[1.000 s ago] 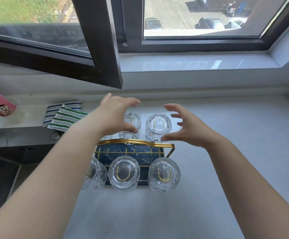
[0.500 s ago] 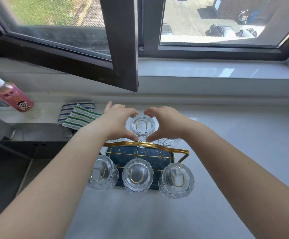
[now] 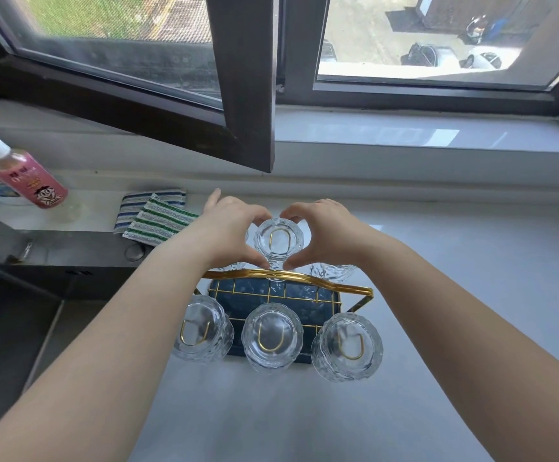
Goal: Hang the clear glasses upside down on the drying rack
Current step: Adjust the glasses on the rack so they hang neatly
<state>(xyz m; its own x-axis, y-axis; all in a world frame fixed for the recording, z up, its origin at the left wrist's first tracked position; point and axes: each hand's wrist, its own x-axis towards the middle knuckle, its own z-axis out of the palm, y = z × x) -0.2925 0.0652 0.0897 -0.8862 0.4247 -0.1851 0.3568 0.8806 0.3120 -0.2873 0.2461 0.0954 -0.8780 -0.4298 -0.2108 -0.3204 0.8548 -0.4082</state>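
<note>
A gold wire drying rack (image 3: 325, 285) with a dark blue tray stands on the white counter. Three clear glasses hang upside down on its near hooks: left (image 3: 202, 328), middle (image 3: 272, 336) and right (image 3: 347, 345). On the far side, a clear glass (image 3: 278, 241) sits upside down over the middle gold hook. My left hand (image 3: 229, 233) and my right hand (image 3: 320, 233) cup it from both sides, fingertips touching its wall. Another far glass (image 3: 333, 271) shows partly under my right wrist. A third shows only as an edge behind my left hand.
An open dark window sash (image 3: 238, 105) juts out above the rack. Striped folded cloths (image 3: 153, 216) lie left of my hands. A pink bottle (image 3: 29, 176) stands at the far left, and a dark sink (image 3: 8, 311) lies below it. White counter (image 3: 471, 295) extends to the right.
One second ago both hands were open and apart above the far glasses. They have closed in around the far middle glass. My view has shifted a little since.
</note>
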